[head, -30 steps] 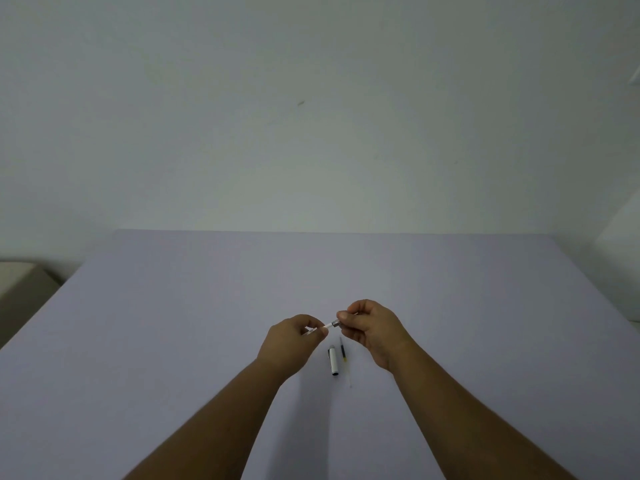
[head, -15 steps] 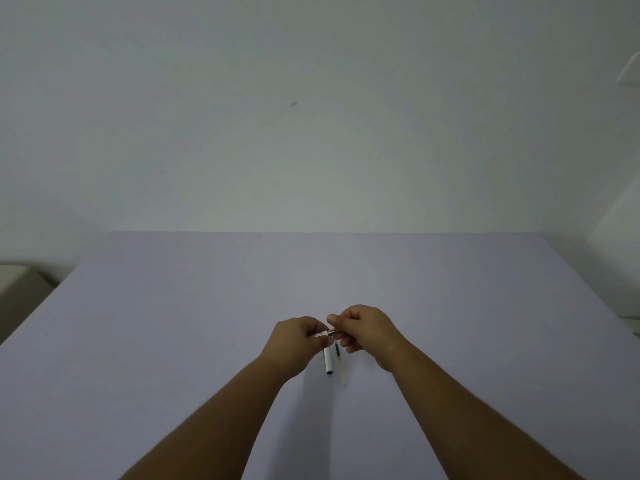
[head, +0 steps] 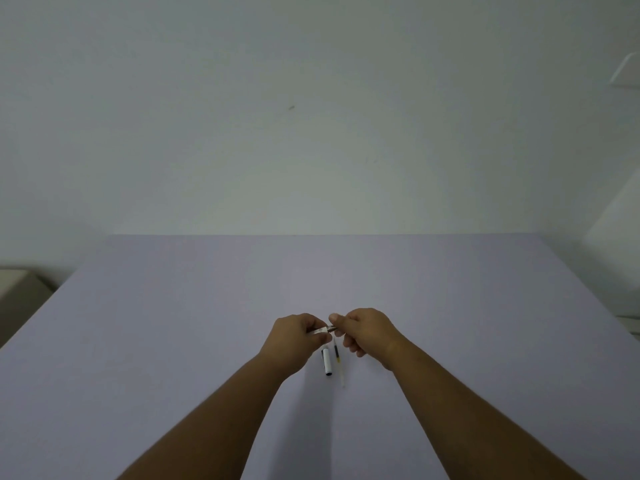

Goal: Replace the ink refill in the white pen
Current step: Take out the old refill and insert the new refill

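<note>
My left hand [head: 294, 337] grips the white pen barrel [head: 320, 330], most of it hidden in the fist. My right hand [head: 367, 332] pinches the pen's grey tip piece [head: 331, 328] against the barrel's end, so the two hands almost touch above the table. Below them on the table lie the white pen cap [head: 327, 362] with a dark end and, just to its right, a thin ink refill [head: 338, 362] with a dark upper part and a clear lower part.
The pale lilac table [head: 173, 323] spreads wide around the hands, backed by a plain wall. A beige piece of furniture [head: 17, 292] stands off the left edge. White fittings show at the right edge.
The hands have closed together: the grey tip piece in my right hand has met the barrel in my left. The cap and refill on the table have not moved.
</note>
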{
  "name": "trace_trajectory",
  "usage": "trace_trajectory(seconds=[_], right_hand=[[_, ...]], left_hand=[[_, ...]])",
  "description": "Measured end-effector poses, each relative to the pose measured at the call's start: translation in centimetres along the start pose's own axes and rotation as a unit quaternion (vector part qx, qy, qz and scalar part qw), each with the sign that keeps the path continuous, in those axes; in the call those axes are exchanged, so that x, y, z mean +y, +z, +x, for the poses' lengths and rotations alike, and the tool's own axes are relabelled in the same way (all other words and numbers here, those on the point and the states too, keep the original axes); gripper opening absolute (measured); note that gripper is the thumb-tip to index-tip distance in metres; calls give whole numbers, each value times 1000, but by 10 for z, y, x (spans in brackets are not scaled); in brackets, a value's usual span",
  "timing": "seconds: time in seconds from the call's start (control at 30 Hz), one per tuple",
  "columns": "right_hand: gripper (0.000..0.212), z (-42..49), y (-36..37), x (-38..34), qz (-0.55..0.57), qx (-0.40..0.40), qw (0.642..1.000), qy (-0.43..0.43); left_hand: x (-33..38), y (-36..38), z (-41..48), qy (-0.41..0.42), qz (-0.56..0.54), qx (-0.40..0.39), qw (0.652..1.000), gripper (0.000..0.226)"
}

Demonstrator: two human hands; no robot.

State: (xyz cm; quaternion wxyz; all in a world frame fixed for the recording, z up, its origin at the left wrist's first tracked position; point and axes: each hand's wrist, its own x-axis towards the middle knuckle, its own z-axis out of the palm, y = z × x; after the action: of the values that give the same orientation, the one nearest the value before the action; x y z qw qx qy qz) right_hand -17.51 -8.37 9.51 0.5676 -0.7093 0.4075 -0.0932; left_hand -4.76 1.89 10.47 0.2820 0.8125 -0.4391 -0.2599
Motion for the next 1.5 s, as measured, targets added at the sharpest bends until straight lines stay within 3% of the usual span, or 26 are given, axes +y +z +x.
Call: trace_trajectory(seconds=[0.07, 0.2, 0.33, 0.5, 0.67, 0.83, 0.93, 1.0, 1.13, 1.27, 1.43, 1.5], right_hand=[[36, 0, 2, 0, -17, 8, 1000, 5], [10, -1, 2, 1, 30, -11, 999, -27], [36, 0, 3, -1, -35, -1, 999, 17], [9, -1, 0, 2, 34, -23, 999, -23], [32, 2, 0, 1, -12, -9, 1000, 24], [9, 0, -6, 5, 102, -48, 994, 4], [34, 2, -4, 4, 54, -15, 998, 39], [38, 4, -2, 5, 33, -6, 999, 40], [11, 5, -5, 7, 73, -27, 997, -7], [34, 6, -6, 6, 27, -11, 999, 36], [9, 3, -12, 12, 61, -31, 998, 9], [12, 3, -15, 11, 50, -34, 998, 23]], left_hand=[[-1, 0, 0, -1, -1, -1, 1000, 22], [-2, -1, -1, -2, -4, -2, 1000, 21], [0, 3, -3, 3, -3, -16, 1000, 19], [0, 2, -3, -14, -10, -9, 1000, 17], [0, 5, -4, -5, -2, -22, 1000, 18], [3, 3, -2, -8, -10, -5, 1000, 17], [5, 3, -1, -4, -10, -5, 1000, 11], [5, 2, 0, -6, -11, -3, 1000, 10], [4, -1, 3, -15, -14, 5, 1000, 15], [4, 2, 6, -9, -3, 5, 1000, 11], [7, 6, 10, -4, 4, -1, 1000, 17], [8, 8, 10, -2, 6, -6, 1000, 18]])
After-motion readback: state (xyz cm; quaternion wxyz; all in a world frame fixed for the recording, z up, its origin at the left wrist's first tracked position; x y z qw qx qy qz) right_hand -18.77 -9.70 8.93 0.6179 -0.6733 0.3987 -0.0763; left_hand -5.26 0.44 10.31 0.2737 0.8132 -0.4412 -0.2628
